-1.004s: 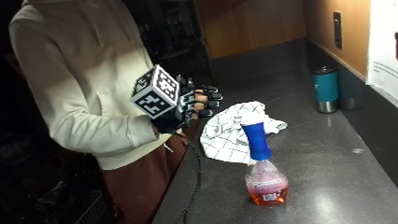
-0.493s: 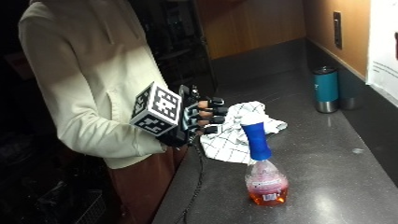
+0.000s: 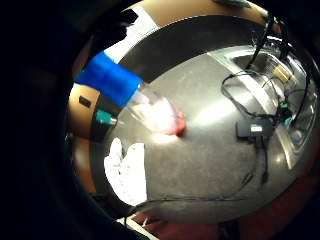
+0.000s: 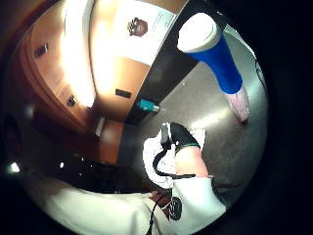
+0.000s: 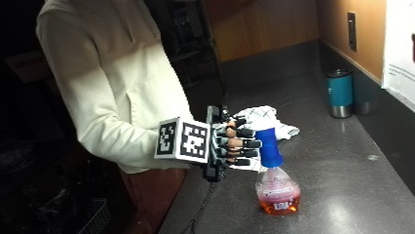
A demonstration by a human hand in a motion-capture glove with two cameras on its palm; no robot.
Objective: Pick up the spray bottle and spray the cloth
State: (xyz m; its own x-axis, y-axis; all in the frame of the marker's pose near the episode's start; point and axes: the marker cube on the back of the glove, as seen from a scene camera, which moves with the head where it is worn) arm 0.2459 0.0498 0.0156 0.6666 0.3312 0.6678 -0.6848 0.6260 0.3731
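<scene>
A spray bottle [image 5: 277, 187] with a blue head and orange-red liquid stands upright on the dark counter [image 5: 344, 156]. My gloved right hand [image 5: 235, 145] hovers level with the blue head on the person's side. Its fingers [image 5: 250, 144] stretch straight toward the head and reach its edge without curling round it. A white checked cloth [image 5: 262, 119] lies crumpled on the counter just behind the hand and bottle. Both palm views show the bottle [image 3: 150, 107] [image 4: 215, 54] close by and the cloth [image 3: 127, 172] [image 4: 152, 152] on the counter beside it.
A teal tumbler [image 5: 340, 92] stands at the back by the wall, which has a poster and an outlet. The little finger side palm view shows a small black device [image 3: 255, 129] with cables on the counter, and a sink [image 3: 272, 65] beyond it. The counter's front edge is below the hand.
The hand has moved from in front of the person's body down and across to the bottle's blue head. Bottle and cloth have stayed put.
</scene>
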